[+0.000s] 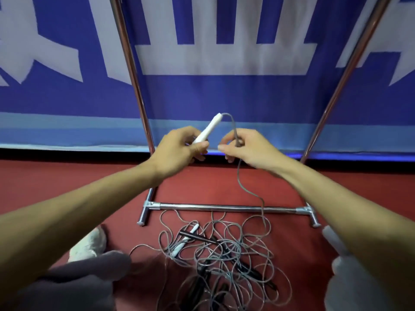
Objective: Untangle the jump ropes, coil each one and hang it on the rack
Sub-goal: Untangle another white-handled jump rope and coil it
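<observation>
My left hand (179, 149) grips a white jump rope handle (207, 129) that points up and to the right. A grey cord (232, 126) arcs out of the handle's tip into my right hand (247, 147), which pinches it. Below my right hand the cord hangs down to a tangled pile of jump ropes (220, 254) on the red floor. In the pile lie grey cords, white handles and black handles. The chrome rack (226, 207) stands just behind the pile, its two uprights rising at either side.
A blue and white banner (224, 86) hangs right behind the rack. My white shoes show at the lower left (89, 243) and lower right (334, 241), with my dark trouser knee (78, 281) at the bottom left. Bare red floor (45, 180) spreads to both sides.
</observation>
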The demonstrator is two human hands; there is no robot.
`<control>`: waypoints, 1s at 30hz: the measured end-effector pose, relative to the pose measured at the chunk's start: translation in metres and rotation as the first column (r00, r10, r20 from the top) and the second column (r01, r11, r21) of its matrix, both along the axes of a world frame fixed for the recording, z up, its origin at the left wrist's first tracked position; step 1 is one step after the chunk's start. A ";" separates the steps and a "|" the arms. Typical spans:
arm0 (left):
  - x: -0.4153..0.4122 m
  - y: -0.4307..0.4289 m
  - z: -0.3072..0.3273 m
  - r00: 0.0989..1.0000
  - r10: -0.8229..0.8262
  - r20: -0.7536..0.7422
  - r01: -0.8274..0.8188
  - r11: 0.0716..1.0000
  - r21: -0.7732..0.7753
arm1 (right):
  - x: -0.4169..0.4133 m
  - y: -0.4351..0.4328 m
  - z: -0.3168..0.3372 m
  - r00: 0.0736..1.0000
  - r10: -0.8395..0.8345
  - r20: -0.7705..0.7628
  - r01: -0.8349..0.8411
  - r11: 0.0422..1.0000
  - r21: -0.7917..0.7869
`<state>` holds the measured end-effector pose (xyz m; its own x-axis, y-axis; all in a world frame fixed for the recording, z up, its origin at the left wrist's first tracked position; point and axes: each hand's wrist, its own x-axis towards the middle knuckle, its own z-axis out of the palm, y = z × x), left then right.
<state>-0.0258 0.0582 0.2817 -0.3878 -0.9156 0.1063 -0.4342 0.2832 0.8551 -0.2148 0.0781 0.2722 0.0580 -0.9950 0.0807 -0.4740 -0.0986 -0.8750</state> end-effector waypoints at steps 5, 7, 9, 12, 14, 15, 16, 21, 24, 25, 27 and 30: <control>0.013 0.004 -0.023 0.966 0.102 -0.236 -0.062 0.983 0.171 | 0.009 -0.008 -0.039 0.961 0.068 -0.267 -0.044 0.994 0.096; 0.021 0.004 -0.024 0.941 0.162 -0.296 -0.096 0.970 0.224 | 0.011 -0.005 -0.051 0.939 0.102 -0.329 -0.058 0.988 0.140; 0.028 0.005 -0.024 0.904 0.219 -0.368 -0.116 0.952 0.282 | 0.012 0.000 -0.059 0.924 0.134 -0.357 -0.049 0.970 0.236; 0.036 0.007 -0.026 0.882 0.262 -0.392 -0.142 0.940 0.309 | 0.013 0.010 -0.063 0.939 0.185 -0.290 -0.058 0.916 0.397; 0.040 0.008 -0.032 0.903 0.249 -0.349 -0.137 0.939 0.315 | 0.015 0.017 -0.057 0.956 0.139 -0.259 -0.024 0.916 0.401; 0.040 0.010 -0.035 0.919 0.233 -0.319 -0.124 0.937 0.328 | 0.016 0.020 -0.053 0.973 0.082 -0.218 0.005 0.928 0.373; 0.040 0.013 -0.039 0.934 0.210 -0.289 -0.101 0.931 0.351 | 0.017 0.023 -0.050 0.988 0.013 -0.155 0.039 0.942 0.333; 0.031 0.030 -0.062 0.995 -0.003 -0.105 0.051 0.885 0.464 | 0.020 0.030 -0.034 0.965 -0.194 0.176 0.163 0.971 0.177; 0.021 0.033 -0.067 0.994 -0.108 -0.008 0.098 0.862 0.498 | 0.023 0.029 -0.019 0.827 -0.313 0.467 0.231 0.947 0.225; 0.016 0.033 -0.067 0.989 -0.150 0.006 0.127 0.853 0.506 | 0.023 0.027 -0.013 0.762 -0.345 0.548 0.245 0.937 0.250; 0.004 0.037 -0.063 0.970 -0.244 -0.005 0.211 0.829 0.517 | 0.021 0.025 -0.005 0.672 -0.372 0.640 0.245 0.927 0.282; -0.014 0.043 -0.055 0.938 -0.344 -0.050 0.322 0.804 0.500 | 0.015 0.024 0.000 0.647 -0.381 0.660 0.238 0.924 0.300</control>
<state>-0.0395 0.1015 0.2271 -0.6723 -0.6542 -0.3465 -0.4289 -0.0373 0.9026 -0.1998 0.1019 0.2723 -0.2579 -0.9443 -0.2045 0.3032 0.1219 -0.9451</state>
